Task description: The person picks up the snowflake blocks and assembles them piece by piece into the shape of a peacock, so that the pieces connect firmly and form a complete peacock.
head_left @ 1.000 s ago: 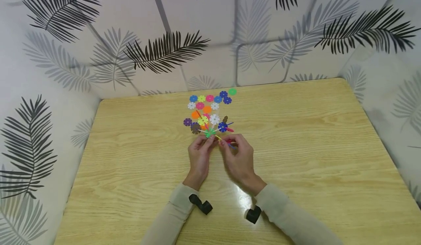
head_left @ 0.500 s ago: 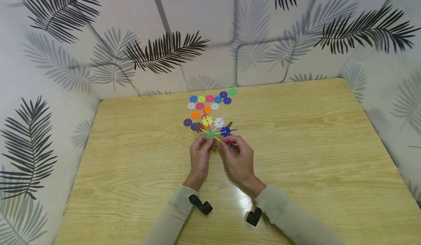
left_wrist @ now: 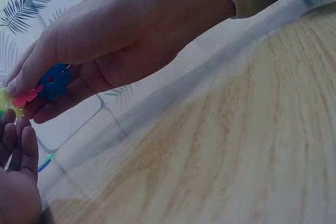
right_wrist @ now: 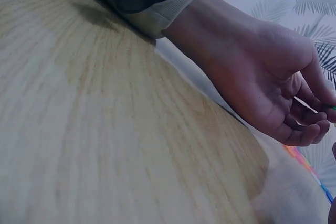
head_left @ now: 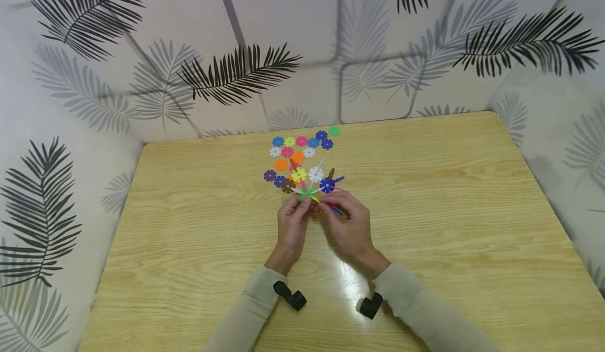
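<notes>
In the head view, an assembly of notched interlocking plastic discs is held between both hands. My left hand (head_left: pixel 292 231) pinches its green disc (head_left: pixel 308 193). My right hand (head_left: pixel 352 228) pinches a yellow disc (left_wrist: pixel 7 103) seen edge-on from above. A pink disc (left_wrist: pixel 26 97) and a blue disc (left_wrist: pixel 54 80) show by the right hand (left_wrist: pixel 110 45) in the left wrist view. Beyond the green disc spread brown (head_left: pixel 288 185), yellow-green, white (head_left: pixel 315 174) and dark blue (head_left: pixel 327 185) discs. In the right wrist view, the left hand's (right_wrist: pixel 262 72) fingertips lie at the frame edge.
Several loose discs lie flat behind the assembly, among them an orange disc (head_left: pixel 281 165), a purple disc (head_left: pixel 270 175) and a green disc (head_left: pixel 334 131) near the back edge. The wooden table (head_left: pixel 449 210) meets a leaf-patterned wall (head_left: pixel 302 37).
The assembly has shifted slightly to the right and turned a little, with both hands moving along. The yellow disc is still pinched, and the loose discs have stayed in place.
</notes>
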The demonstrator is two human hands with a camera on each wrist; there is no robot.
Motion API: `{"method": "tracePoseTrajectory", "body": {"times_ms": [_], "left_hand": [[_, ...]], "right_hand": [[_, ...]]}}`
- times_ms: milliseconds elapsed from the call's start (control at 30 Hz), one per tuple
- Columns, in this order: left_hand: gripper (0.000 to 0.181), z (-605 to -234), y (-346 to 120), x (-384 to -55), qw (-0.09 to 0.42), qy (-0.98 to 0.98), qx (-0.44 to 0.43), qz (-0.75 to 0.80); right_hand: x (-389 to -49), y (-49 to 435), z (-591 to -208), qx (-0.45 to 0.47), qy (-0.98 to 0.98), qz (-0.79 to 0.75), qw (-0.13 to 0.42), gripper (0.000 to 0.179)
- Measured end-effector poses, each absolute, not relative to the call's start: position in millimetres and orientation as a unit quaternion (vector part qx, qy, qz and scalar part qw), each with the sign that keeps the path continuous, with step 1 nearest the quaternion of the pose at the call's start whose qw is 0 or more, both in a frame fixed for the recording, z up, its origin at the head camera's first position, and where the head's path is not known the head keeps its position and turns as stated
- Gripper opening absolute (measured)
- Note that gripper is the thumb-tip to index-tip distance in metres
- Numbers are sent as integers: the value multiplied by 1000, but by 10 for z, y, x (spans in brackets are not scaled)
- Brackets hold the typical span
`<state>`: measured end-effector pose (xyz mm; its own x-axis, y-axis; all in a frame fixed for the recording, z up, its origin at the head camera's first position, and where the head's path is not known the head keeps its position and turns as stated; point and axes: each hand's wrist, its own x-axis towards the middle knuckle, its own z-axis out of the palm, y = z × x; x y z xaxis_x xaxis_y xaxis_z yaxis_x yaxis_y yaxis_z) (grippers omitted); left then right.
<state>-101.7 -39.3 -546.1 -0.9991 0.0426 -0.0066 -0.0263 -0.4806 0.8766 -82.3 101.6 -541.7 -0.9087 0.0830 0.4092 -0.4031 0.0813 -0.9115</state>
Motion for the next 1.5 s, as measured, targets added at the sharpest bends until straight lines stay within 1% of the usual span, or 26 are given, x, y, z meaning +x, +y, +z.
{"method": "tracePoseTrajectory", "body": {"times_ms": [133, 233, 300, 467, 533, 600, 733, 800, 867, 933, 1000, 1067, 1133, 1233, 1267, 1333, 1400, 1500], "left_hand": [[22, -5470, -393, -1025, -1, 537, -5, 844], [13, -5471, -410, -1035, -8, 543, -27, 839], [16, -5463, -425, -1039, 1, 530, -41, 847], [27, -5461, -465, -1051, 50, 497, -47, 865], [27, -5469, -482, -1061, 63, 491, -49, 867], [25, -5472, -495, -1071, 68, 488, -54, 869], [20, -5470, -499, -1080, 76, 476, -65, 873], [18, -5464, -495, -1078, 82, 470, -69, 876], [17, -5457, -491, -1073, 88, 466, -70, 878], [15, -5459, -498, -1072, 94, 465, -69, 878], [14, -5462, -509, -1071, 96, 464, -70, 878], [13, -5462, -511, -1073, 97, 465, -71, 877], [12, -5463, -517, -1078, 96, 467, -72, 876], [11, -5461, -525, -1078, 95, 470, -75, 875], [11, -5460, -525, -1077, 97, 471, -74, 874], [9, -5465, -525, -1071, 102, 475, -71, 871], [9, -5467, -518, -1066, 105, 479, -67, 869], [9, -5473, -507, -1056, 109, 487, -63, 864]], "right_hand": [[-853, 1079, -5412, 120, -727, 652, 178, 17], [-870, 1131, -5418, 129, -746, 627, 186, 19], [-884, 1165, -5426, 140, -754, 612, 193, 19], [-925, 1220, -5437, 172, -760, 588, 214, 15], [-947, 1229, -5445, 182, -761, 585, 214, 16], [-953, 1244, -5439, 181, -766, 584, 200, 17], [-876, 1334, -5356, 147, -775, 599, 137, 23], [-821, 1414, -5292, 124, -774, 610, 115, 23], [-793, 1511, -5227, 101, -769, 622, 112, 21], [-832, 1609, -5171, 74, -765, 626, 129, 16], [-950, 1694, -5121, 48, -770, 620, 142, 13], [-1166, 1760, -5086, 34, -790, 598, 133, 17], [-1453, 1786, -5074, 42, -822, 561, 95, 26], [-1918, 1763, -5092, 90, -876, 474, 19, 47], [-2060, 1750, -5104, 110, -891, 440, 1, 53], [-2305, 1721, -5132, 141, -918, 369, -18, 60], [-2492, 1694, -5151, 156, -938, 309, -26, 60], [-2677, 1657, -5165, 166, -956, 237, -40, 55]]}}
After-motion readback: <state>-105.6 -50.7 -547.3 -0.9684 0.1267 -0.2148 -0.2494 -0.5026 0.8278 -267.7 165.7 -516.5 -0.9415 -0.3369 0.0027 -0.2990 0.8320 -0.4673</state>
